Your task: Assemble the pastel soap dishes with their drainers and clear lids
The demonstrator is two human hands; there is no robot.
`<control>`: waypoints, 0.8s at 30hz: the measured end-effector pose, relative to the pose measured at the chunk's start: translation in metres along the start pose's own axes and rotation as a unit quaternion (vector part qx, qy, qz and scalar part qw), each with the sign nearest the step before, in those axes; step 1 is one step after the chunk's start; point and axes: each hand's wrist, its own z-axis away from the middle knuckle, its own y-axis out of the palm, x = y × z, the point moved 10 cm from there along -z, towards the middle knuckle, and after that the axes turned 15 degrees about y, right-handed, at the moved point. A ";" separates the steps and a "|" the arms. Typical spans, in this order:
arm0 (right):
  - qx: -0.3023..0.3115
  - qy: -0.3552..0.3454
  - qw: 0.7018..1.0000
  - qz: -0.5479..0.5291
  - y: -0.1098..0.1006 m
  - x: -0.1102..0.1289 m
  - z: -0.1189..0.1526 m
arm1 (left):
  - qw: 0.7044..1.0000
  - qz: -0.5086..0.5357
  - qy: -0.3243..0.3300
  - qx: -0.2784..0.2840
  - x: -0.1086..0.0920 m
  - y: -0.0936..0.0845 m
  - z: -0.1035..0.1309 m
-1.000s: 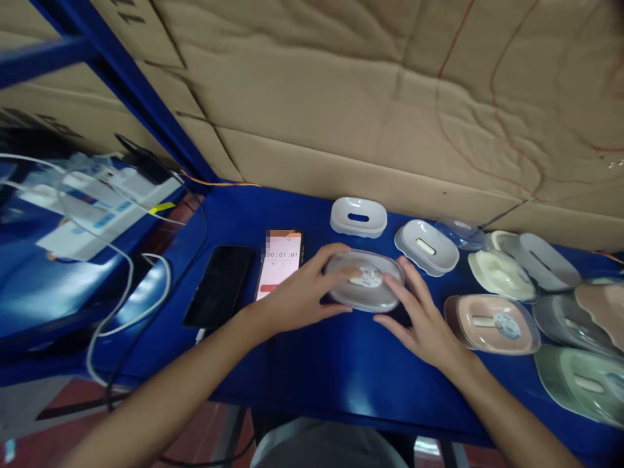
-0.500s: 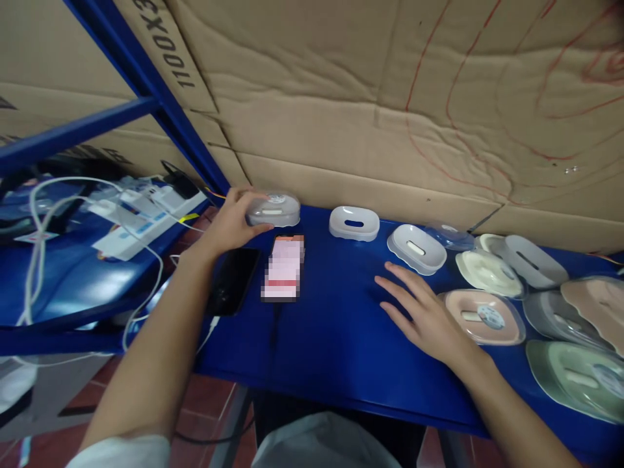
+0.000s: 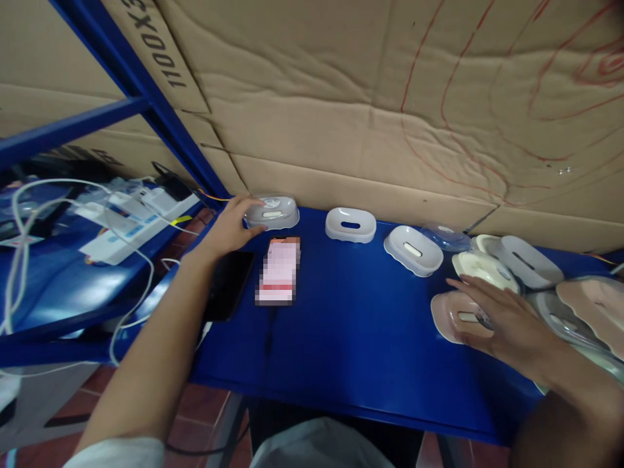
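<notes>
1. Rightward from bare table, the right hand (image 3: 507,325) has gone to the pink dish (image 3: 445,318) at right of centre; the left hand (image 3: 225,229) stays by the covered grey dish (image 3: 285,218), which one second ago sat between both hands mid-frame.
2. Brown cardboard (image 3: 302,123) fills the upper half of the frame, marked with red curved lines at upper right.
3. Below it, the blue table (image 3: 341,364) spans the middle and lower right.
4. At right, the right hand arches over the pink dish, thumb and fingers apart; whether it grips, I cannot tell. It hides much of the dish.
5. Left of centre, the left hand has its fingers over the top and its thumb at the front of the covered grey dish's left end; how firmly they press cannot be told.
6. That covered grey dish rests flat on the table near the cardboard, under a clear lid.
7. Near the centre stands an uncovered grey dish with a slot (image 3: 351,236); to its right, another grey dish (image 3: 425,255).
8. Below the covered grey dish lies a lit phone (image 3: 279,270), its screen obscured; left of that, a dark phone (image 3: 230,286), partly behind the forearm.
9. Smallest, a white bar (image 3: 413,249) sits in the other grey dish.
</notes>
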 end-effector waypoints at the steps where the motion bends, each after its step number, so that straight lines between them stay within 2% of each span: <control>1: 0.015 0.004 1.000 0.002 0.006 -0.002 -0.001 | 1.000 -0.004 0.002 0.006 -0.001 0.001 -0.001; 3: 0.038 0.007 0.999 0.008 0.014 0.005 -0.004 | 1.000 -0.013 0.005 0.020 -0.002 0.001 -0.001; 6: 0.039 0.005 0.999 0.019 0.014 0.035 -0.011 | 0.999 -0.025 0.018 0.039 -0.013 -0.003 -0.002; 8: 0.034 0.002 0.999 0.006 0.012 0.063 -0.016 | 0.998 -0.037 0.031 0.041 -0.035 -0.008 -0.004; 9: 0.031 -0.003 0.999 -0.008 0.010 0.077 -0.018 | 0.998 -0.042 0.041 0.038 -0.053 -0.010 -0.005; 11: 0.026 -0.020 0.998 -0.049 0.005 0.101 -0.020 | 0.995 -0.058 0.071 0.030 -0.103 -0.007 -0.005; 12: 0.023 -0.030 0.997 -0.072 0.002 0.109 -0.021 | 0.993 -0.046 0.102 0.032 -0.137 -0.001 -0.004; 14: 0.001 -0.041 0.993 -0.109 -0.008 0.114 -0.023 | 0.980 0.000 0.181 0.085 -0.209 0.029 0.004; 16: -0.039 -0.027 0.991 -0.121 -0.017 0.105 -0.026 | 0.959 0.028 0.257 0.113 -0.272 0.058 0.015; 17: -0.051 -0.015 0.991 -0.122 -0.018 0.098 -0.027 | 0.950 0.026 0.285 0.126 -0.294 0.074 0.020; 18: -0.054 -0.003 0.991 -0.122 -0.017 0.091 -0.030 | 0.946 0.019 0.292 0.138 -0.307 0.088 0.023; 19: -0.049 0.008 0.991 -0.121 -0.013 0.085 -0.032 | 0.947 0.013 0.287 0.144 -0.312 0.101 0.024; 21: -0.030 0.026 0.993 -0.113 -0.002 0.077 -0.037 | 0.953 0.008 0.261 0.157 -0.307 0.119 0.021; 23: -0.024 0.035 0.994 -0.096 0.007 0.075 -0.040 | 0.957 0.017 0.239 0.163 -0.293 0.125 0.015; 24: -0.026 0.036 0.995 -0.090 0.009 0.075 -0.041 | 0.958 0.027 0.234 0.160 -0.285 0.122 0.012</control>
